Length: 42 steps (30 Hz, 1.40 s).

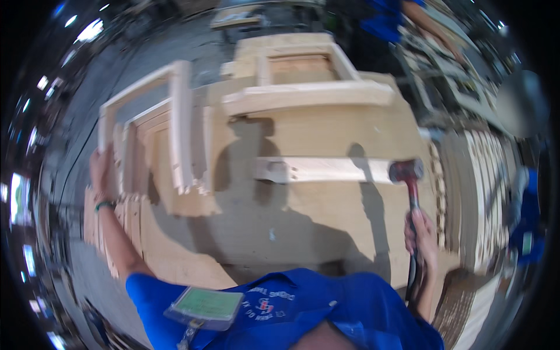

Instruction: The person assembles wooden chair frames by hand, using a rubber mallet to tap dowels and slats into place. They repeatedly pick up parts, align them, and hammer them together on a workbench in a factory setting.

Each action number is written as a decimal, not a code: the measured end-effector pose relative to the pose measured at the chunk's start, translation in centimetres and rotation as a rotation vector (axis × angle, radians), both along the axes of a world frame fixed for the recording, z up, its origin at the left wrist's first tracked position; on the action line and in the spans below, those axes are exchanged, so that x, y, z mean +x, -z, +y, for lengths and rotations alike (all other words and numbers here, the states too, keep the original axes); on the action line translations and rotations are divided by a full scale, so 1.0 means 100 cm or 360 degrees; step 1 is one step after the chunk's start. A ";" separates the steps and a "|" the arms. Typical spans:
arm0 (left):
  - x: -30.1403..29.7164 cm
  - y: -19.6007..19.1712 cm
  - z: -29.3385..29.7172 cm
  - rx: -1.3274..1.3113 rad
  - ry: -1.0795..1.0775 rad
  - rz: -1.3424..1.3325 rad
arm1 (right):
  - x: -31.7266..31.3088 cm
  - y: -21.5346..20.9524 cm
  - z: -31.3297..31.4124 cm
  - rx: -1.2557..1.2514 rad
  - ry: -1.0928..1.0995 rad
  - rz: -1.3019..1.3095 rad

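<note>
My left hand [102, 166] grips the near edge of a pale wooden frame [175, 111] that stands tilted up at the left of the workbench [315, 216]. My right hand [421, 233] is closed around the handle of a rubber mallet [407, 172], whose dark red head rests at the right end of a loose wooden rail [321, 169] lying flat on the bench. More frames [146, 151] lean behind the one I hold.
A stack of assembled wooden frames [303, 76] sits at the far side of the bench. Piles of wooden slats [484, 192] stand to the right. Another person in blue [391, 20] is at the back, and one more [528, 227] at the right edge.
</note>
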State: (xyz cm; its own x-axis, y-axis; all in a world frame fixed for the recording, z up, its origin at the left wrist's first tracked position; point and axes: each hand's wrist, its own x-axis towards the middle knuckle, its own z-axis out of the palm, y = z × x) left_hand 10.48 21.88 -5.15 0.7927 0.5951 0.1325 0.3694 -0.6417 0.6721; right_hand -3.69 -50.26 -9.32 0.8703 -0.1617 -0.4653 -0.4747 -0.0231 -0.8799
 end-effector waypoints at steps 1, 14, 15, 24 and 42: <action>-0.013 -0.010 -0.006 -0.0326 0.0055 -0.0095 | -0.001 -0.001 -0.001 0.0002 -0.0006 -0.0022; 0.017 0.055 -0.400 -0.1309 0.1114 -0.0774 | -0.090 -0.019 -0.045 0.0015 0.0451 -0.0243; 0.026 0.062 -0.409 -0.1266 0.1123 -0.0782 | -0.096 -0.022 -0.046 0.0010 0.0480 -0.0237; 0.058 0.091 -0.447 -0.0899 0.1273 -0.0862 | -0.126 -0.010 -0.070 0.0007 0.0684 -0.0244; 0.036 0.119 -0.443 -0.0793 0.1121 -0.0846 | 0.019 -0.096 -0.073 -0.0790 -0.0022 -0.0690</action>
State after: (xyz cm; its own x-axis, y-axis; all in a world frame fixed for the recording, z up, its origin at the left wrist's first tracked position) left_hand 14.03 -22.42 -17.06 0.8952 0.0988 0.4345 -0.4099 -0.1995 0.8900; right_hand -1.77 -57.54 0.28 0.9656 -0.2541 0.0547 -0.0765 -0.4790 -0.8745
